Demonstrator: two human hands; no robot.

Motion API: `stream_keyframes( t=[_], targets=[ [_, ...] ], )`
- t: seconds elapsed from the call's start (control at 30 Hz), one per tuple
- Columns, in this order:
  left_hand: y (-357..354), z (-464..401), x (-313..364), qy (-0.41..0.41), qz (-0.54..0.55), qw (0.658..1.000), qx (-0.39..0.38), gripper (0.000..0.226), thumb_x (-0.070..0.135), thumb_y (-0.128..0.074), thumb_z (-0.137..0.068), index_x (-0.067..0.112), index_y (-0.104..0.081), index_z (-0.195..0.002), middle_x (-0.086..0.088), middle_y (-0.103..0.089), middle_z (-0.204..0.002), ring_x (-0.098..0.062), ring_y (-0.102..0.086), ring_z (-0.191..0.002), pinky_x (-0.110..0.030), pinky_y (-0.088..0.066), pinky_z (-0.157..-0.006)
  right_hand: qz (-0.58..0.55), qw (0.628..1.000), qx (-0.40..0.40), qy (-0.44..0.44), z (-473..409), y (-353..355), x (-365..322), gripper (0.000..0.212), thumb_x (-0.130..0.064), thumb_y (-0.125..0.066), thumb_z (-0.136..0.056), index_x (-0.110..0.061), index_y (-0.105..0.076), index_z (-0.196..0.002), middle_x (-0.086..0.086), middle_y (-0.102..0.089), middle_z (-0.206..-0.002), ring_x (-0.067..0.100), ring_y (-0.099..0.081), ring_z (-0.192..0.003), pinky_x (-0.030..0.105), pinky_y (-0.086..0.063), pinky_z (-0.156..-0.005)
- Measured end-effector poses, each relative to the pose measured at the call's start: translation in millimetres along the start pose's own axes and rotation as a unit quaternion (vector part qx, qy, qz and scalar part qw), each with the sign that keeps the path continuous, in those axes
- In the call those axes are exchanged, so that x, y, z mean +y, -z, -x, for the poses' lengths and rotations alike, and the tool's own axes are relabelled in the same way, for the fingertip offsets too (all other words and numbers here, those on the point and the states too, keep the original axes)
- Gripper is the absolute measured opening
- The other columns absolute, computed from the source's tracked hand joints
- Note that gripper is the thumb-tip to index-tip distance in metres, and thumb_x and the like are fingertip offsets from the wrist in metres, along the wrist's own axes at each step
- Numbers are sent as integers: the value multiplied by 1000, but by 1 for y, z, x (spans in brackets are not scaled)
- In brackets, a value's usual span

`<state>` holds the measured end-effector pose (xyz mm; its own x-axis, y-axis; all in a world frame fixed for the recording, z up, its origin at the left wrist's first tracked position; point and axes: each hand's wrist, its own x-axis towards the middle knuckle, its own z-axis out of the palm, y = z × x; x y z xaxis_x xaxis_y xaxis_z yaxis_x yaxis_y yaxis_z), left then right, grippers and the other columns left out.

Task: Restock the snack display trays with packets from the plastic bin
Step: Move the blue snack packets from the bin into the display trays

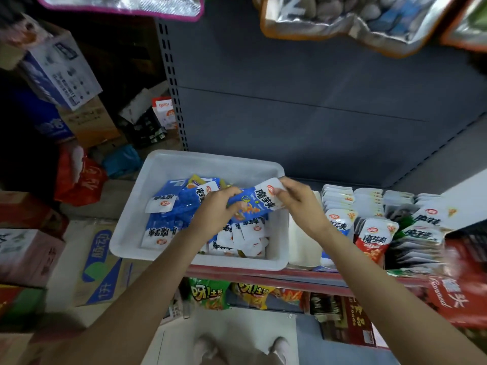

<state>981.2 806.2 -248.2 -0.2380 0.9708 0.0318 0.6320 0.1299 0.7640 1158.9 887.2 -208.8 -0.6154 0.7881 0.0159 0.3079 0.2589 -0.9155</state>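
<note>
Both forearms enter from the bottom of the frame; a blue packet (254, 204) is gripped by the left hand (218, 206) and pinched by the right hand (295, 198) above the plastic bin (147, 196) at centre. It is best squared up, then slotted upright into the display trays (369, 204) at right.

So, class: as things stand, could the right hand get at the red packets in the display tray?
Probably yes. The right hand pinches the blue packet above the plastic bin, and the red packets lie uncovered just to its right with nothing between them.
</note>
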Motion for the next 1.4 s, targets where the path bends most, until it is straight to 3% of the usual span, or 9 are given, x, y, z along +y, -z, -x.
stream_keyframes(
  t=[0.13, 0.33, 0.53, 0.63, 0.7, 0.9, 1.13, 1.27, 1.4],
  targets=[
    [-21, -10, 27, -13, 36, 999, -9, 14, 22, -63, -89, 9, -63, -91, -10, -67, -79, -29, -63, -76, -45, -50, -68, -24, 998, 60, -10, 6, 33, 4, 11, -4, -62, -88, -15, -64, -85, -8, -63, -77, 7, -56, -71, 34, -47, -67],
    [-70, -30, 71, -11, 85, 995, -54, 24, 34, -70, -83, 15, -62, -95, -5, -69, -92, -24, -65, -84, -43, -52, -75, 36, 990, 133, -24, 27, 97, 10, 23, -2, -64, -84, -24, -59, -78, -1, -62, -74, 15, -56, -69, 40, -49, -66],
    [-113, -39, 85, -40, -100, 989, -103, 81, 39, -72, -79, 16, -32, -145, -4, -31, -150, -23, -28, -138, -35, -26, -112, 168, 972, 164, -31, 46, 148, 16, 26, -4, -59, -81, -26, -48, -72, -9, -52, -60, 4, -46, -53, 17, -36, -51],
    [-123, -47, 90, -43, -197, 971, -127, 100, 52, -70, -76, 18, -12, -151, -1, -6, -159, -19, -6, -146, -35, -12, -118, 284, 951, 117, -29, 46, 155, 26, 5, -8, -59, -82, -10, -54, -84, 5, -54, -64, 21, -47, -58, 28, -37, -56],
    [-126, -53, 92, -32, -238, 962, -132, 104, 55, -68, -76, 17, -9, -151, -2, -4, -159, -19, -3, -146, -34, -10, -118, 326, 943, 62, -25, 44, 153, 36, 14, -11, -58, -85, -7, -56, -97, 10, -55, -74, 26, -49, -69, 33, -39, -62],
    [-128, -57, 92, -17, -274, 952, -136, 93, 45, -68, -81, 18, -12, -151, -3, -12, -158, -23, -10, -145, -33, -13, -116, 432, 897, -96, -14, 39, 128, 66, 21, -13, -49, -92, -13, -58, -112, 12, -63, -105, 33, -59, -97, 39, -50, -75],
    [-122, -48, 93, -19, -231, 966, -112, 81, 36, -65, -87, 21, -16, -150, 0, -12, -158, -20, -8, -145, -34, -14, -116, 490, 869, -28, 56, 39, 108, 89, 41, 3, -56, -80, -14, -59, -117, 8, -57, -108, 30, -57, -99, 38, -50, -75],
    [-107, -33, 87, -28, -152, 988, -15, 58, 26, -59, -91, 18, -36, -143, 1, -33, -150, -17, -26, -138, -31, -25, -111, 434, 894, 28, 106, 37, 94, 84, 39, 9, -75, -61, -6, -70, -96, 11, -63, -93, 32, -64, -82, 37, -56, -62],
    [-77, -15, 55, 1, -134, 988, 74, 39, 14, -56, -92, 12, -51, -130, -7, -51, -134, -24, -44, -125, -34, -37, -102, 370, 919, -16, 137, 30, 62, 59, 31, 5, -65, -75, -3, -67, -104, 13, -62, -102, 32, -61, -94, 37, -57, -66]
  ],
)
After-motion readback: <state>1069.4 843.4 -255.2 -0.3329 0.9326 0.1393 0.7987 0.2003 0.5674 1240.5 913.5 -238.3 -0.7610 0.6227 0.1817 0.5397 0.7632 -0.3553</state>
